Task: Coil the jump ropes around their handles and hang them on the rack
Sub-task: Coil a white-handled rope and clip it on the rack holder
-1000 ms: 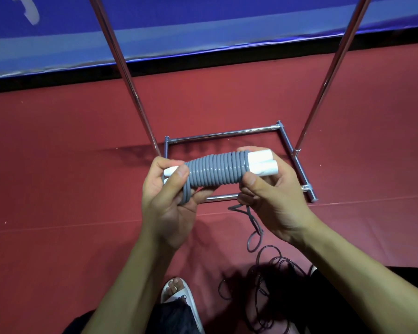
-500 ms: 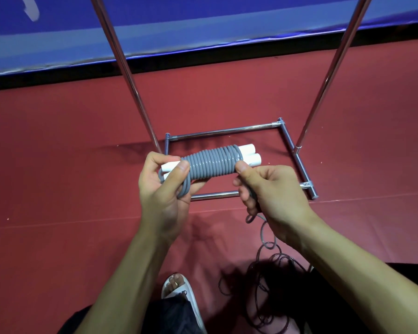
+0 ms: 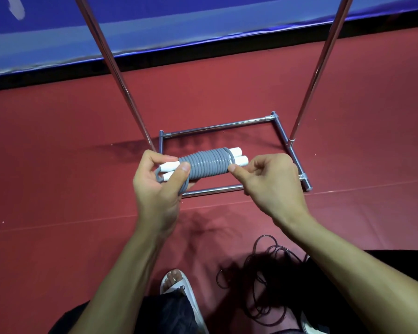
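A grey jump rope (image 3: 206, 165) is wound in tight turns around its two white handles (image 3: 238, 157), which lie side by side. My left hand (image 3: 157, 186) grips the left end of the bundle, thumb on the coil. My right hand (image 3: 270, 179) pinches the rope's last turn at the right end with thumb and curled fingers. The bundle is held in the air above the base of a chrome rack (image 3: 217, 127). The rack's two uprights (image 3: 111, 66) rise out of the top of the view. A dark thin jump rope (image 3: 263, 268) lies in loose loops on the floor by my right forearm.
Red mat flooring (image 3: 58, 177) lies all around the rack, with a blue padded wall (image 3: 203, 20) behind. My sandalled foot (image 3: 179, 283) is at the bottom centre, close to the dark rope.
The loose grey tail that hung below my right hand has been drawn up into the coil. My right hand moved from the handle ends to pinch the last turn.
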The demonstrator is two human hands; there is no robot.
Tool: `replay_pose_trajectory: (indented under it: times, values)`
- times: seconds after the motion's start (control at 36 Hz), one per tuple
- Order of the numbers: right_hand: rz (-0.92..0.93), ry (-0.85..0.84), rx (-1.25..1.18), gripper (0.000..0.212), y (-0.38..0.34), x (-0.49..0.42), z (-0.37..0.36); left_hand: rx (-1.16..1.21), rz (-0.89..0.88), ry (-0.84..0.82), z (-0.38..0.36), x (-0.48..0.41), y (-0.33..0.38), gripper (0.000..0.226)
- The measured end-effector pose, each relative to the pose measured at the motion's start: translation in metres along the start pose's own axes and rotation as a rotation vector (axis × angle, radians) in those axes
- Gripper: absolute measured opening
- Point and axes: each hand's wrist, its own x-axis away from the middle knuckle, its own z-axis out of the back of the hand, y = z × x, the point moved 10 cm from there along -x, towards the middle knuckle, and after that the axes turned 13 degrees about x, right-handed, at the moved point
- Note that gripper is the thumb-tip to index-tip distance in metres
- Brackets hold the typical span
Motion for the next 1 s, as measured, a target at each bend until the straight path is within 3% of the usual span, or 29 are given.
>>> replay_pose_trajectory:
  times: [0.08,0.22,0.42,0.58,0.72,0.92,1.0]
  values:
    - [-0.024,-0.112,-0.031,0.025,0.004,-0.003,-0.009,-0.073,-0.046,0.004,0.002,-0.003,0.005,0.019]
    - [0.229,-0.076,0.331,0.007,-0.015,-0.003,-0.001,-0.142,-0.083,-0.004,0.004,-0.004,0.009,0.019]
    - [0.454,-0.064,0.584,0.018,-0.032,-0.008,-0.002,-0.208,-0.099,-0.032,0.004,-0.006,0.011,0.021]
    - [0.693,-0.174,0.544,0.006,-0.05,-0.013,0.0,-0.373,-0.127,-0.153,-0.006,-0.004,0.014,0.022]
    - [0.87,-0.222,0.456,0.01,-0.061,-0.013,0.002,-0.382,-0.043,-0.218,-0.005,-0.006,0.009,0.021]
    - [0.907,-0.287,0.379,0.028,-0.061,-0.016,0.003,-0.229,0.105,-0.292,-0.001,-0.005,-0.001,0.016]
    - [0.79,-0.413,0.308,0.032,-0.051,-0.021,-0.002,-0.133,0.167,-0.32,-0.003,-0.001,-0.005,0.017]
